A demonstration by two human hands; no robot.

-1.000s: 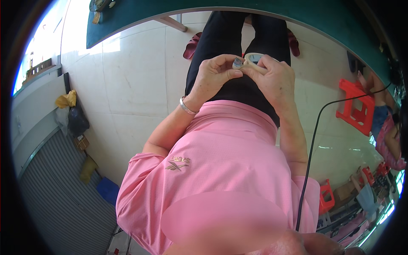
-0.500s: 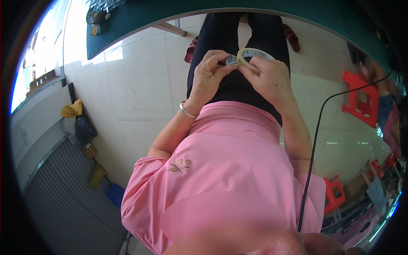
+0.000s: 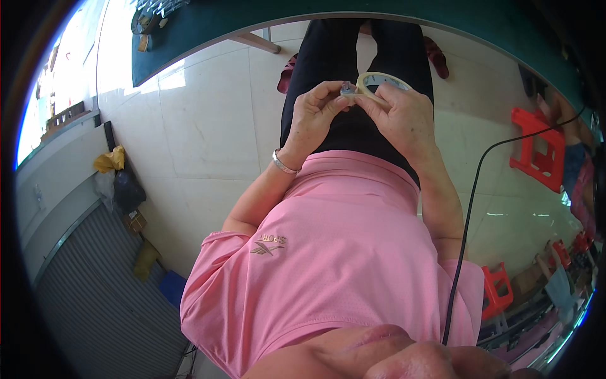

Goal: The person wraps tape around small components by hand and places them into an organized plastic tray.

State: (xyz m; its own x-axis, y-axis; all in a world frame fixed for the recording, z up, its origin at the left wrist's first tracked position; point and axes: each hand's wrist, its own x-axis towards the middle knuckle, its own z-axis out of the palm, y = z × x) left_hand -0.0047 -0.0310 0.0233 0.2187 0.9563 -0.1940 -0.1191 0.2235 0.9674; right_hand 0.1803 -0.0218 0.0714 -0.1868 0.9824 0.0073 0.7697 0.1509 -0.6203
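Observation:
Above my lap, my left hand [image 3: 317,112] pinches a small metallic part [image 3: 348,89] between thumb and fingers; its exact kind is too small to make out. Close on its right, my right hand [image 3: 399,114] grips a roll of pale yellowish tape [image 3: 363,80], thumb on the near side and fingers through or behind the ring. A short strip of tape seems to run from the roll to the small part. Both hands nearly touch at the fingertips.
A green-topped table [image 3: 208,38] spans the far side, with a dark round item [image 3: 146,24] at its left end. Red plastic stools [image 3: 536,148] stand at the right, near another person [image 3: 571,126]. A black cable [image 3: 475,183] hangs along my right side. Bags [image 3: 128,192] lie by the left wall.
The small part has turned slightly in my left fingers, and my left hand has shifted a little down and right. My right hand keeps its grip on the tape roll.

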